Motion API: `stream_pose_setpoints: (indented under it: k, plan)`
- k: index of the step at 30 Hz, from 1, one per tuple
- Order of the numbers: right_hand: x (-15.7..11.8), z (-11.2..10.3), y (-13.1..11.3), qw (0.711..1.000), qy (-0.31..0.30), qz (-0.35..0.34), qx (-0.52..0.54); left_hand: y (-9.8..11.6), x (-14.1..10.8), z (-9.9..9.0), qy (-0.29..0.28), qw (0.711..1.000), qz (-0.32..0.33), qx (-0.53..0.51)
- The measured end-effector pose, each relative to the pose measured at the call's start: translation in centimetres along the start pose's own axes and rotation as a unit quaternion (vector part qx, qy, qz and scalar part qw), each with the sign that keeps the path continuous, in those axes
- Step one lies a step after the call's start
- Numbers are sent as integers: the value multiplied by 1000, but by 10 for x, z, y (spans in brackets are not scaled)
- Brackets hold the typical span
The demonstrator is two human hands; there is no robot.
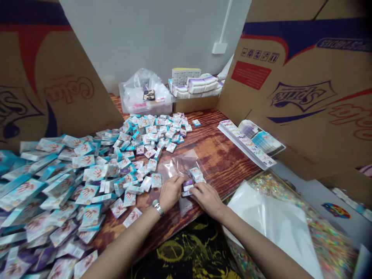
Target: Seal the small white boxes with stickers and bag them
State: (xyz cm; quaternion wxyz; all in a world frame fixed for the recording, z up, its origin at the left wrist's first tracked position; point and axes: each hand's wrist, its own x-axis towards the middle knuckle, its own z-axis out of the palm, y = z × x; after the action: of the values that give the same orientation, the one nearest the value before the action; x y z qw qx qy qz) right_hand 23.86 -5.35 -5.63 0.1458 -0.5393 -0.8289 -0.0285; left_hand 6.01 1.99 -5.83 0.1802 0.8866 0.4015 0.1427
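Observation:
A clear plastic bag lies flat on the table in front of me. Inside or on it rests a small white and blue box with a hand print on it; whether it is fully in the bag I cannot tell. Closer to me, small purple and white boxes sit between my hands. My left hand, with a watch on the wrist, pinches them from the left. From the right, my right hand closes on their other side, its fingertips partly hidden.
A big heap of small boxes covers the table's left. Behind stand a plastic tub of clear bags and a carton of folded leaflets. Printed card stacks lie right. Large cardboard walls flank both sides. White sheets lie over colourful pieces.

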Motion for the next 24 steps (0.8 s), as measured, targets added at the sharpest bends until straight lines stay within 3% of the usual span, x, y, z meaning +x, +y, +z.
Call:
stream_pose_setpoints:
  k: [6,12,16,19,24]
  plan:
    - [11,-21,-3,996,6,-84,38,-1,1,1,6,1000,3,-17]
    - [16,-2,-3,985,35,-164,29,-4,3,1,10,999,8,-39]
    - [11,5,5,989,80,-104,60,-5,2,0,11,999,4,-50]
    - [8,5,10,994,65,-61,64,-5,2,0,7,998,4,-57]
    - [10,7,10,998,40,-51,15,-4,2,-4,-12,997,22,-69]
